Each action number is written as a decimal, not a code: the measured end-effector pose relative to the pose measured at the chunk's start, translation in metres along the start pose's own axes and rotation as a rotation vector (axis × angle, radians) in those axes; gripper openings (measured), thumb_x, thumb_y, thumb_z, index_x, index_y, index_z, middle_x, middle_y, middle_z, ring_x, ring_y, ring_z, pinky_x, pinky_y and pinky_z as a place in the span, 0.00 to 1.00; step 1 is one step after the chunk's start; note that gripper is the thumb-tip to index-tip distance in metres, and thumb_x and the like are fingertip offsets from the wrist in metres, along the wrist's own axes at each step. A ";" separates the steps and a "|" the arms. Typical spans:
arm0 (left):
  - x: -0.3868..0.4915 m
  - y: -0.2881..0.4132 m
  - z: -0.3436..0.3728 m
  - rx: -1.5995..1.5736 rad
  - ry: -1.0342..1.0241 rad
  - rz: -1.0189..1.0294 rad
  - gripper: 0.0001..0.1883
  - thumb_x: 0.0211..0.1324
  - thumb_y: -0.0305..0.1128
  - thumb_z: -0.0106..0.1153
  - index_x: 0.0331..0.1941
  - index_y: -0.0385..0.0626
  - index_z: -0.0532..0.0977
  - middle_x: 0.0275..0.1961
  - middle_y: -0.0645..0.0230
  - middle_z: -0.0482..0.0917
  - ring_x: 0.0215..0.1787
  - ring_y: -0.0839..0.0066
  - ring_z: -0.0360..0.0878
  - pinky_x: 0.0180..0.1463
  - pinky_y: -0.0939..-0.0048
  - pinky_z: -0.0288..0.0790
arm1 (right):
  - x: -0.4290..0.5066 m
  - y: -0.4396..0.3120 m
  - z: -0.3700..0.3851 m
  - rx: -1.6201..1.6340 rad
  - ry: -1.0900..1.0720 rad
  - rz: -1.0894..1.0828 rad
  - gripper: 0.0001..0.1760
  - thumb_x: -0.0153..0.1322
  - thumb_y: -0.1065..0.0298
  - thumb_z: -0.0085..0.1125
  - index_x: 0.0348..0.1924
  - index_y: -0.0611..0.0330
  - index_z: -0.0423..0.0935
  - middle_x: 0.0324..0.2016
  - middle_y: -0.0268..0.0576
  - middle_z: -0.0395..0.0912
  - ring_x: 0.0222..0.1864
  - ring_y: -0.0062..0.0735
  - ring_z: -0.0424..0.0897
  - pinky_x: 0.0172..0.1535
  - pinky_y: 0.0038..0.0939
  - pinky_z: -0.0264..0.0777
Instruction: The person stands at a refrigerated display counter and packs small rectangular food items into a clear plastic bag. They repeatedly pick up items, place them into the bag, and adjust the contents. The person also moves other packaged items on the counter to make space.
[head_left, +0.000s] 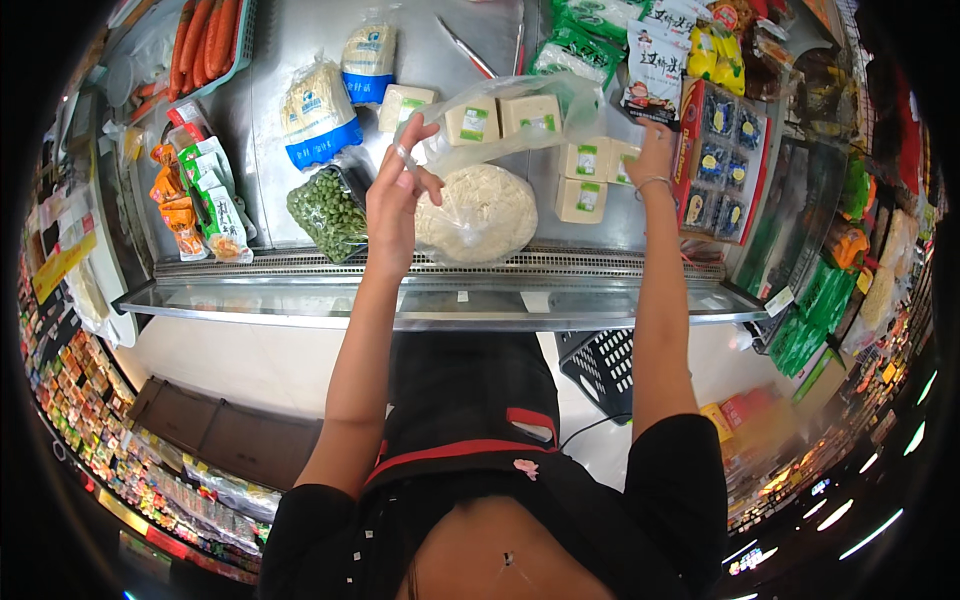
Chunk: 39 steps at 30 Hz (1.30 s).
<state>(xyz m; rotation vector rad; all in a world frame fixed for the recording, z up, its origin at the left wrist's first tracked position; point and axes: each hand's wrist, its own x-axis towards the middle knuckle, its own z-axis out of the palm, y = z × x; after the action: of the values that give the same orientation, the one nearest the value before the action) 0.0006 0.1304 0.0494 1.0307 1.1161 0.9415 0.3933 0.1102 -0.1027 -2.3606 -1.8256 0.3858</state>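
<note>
A clear plastic bag (525, 142) stretches across the chilled display between my two hands. My left hand (397, 195) is raised with its fingers spread and bent, at the bag's left end; whether they pinch the film is unclear. At the bag's other end, my right hand (651, 157) has its fingers around whitish film, partly hidden. Beneath that hand are labelled tofu blocks (583, 196). More tofu blocks (471, 120) show through and beside the bag. Between my arms sits a round bag of pale, shredded-looking food (476, 214).
Left of my left hand are a wrapped tray of green beans or berries (326, 214) and bagged enoki mushrooms (319, 112). A blueberry carton (724, 161) flanks my right wrist. The display's front rail (450, 304) crosses before me. A black basket (600, 367) is below.
</note>
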 end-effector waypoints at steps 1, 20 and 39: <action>0.001 -0.002 -0.001 -0.009 -0.022 -0.008 0.35 0.64 0.46 0.44 0.71 0.39 0.56 0.66 0.56 0.65 0.29 0.79 0.69 0.49 0.70 0.69 | 0.008 0.001 -0.010 0.162 0.168 -0.087 0.30 0.56 0.78 0.66 0.52 0.54 0.73 0.50 0.47 0.73 0.52 0.44 0.75 0.50 0.42 0.73; -0.001 0.000 -0.008 -0.157 -0.107 -0.022 0.36 0.67 0.54 0.40 0.71 0.42 0.57 0.73 0.57 0.53 0.28 0.75 0.76 0.55 0.62 0.73 | -0.020 -0.227 -0.125 0.486 -0.508 -0.307 0.11 0.62 0.79 0.46 0.29 0.67 0.80 0.29 0.56 0.80 0.41 0.48 0.81 0.44 0.41 0.72; 0.009 -0.007 -0.009 -0.119 -0.119 -0.091 0.35 0.67 0.53 0.39 0.70 0.39 0.59 0.73 0.58 0.53 0.26 0.77 0.74 0.48 0.67 0.76 | 0.002 -0.203 0.013 0.196 -0.241 0.001 0.59 0.49 0.57 0.77 0.67 0.65 0.54 0.62 0.57 0.64 0.65 0.53 0.64 0.64 0.40 0.64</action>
<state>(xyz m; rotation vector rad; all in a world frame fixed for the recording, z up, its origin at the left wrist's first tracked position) -0.0060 0.1383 0.0398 0.9194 0.9882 0.8532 0.2009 0.1637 -0.0624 -2.2639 -1.7856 0.8418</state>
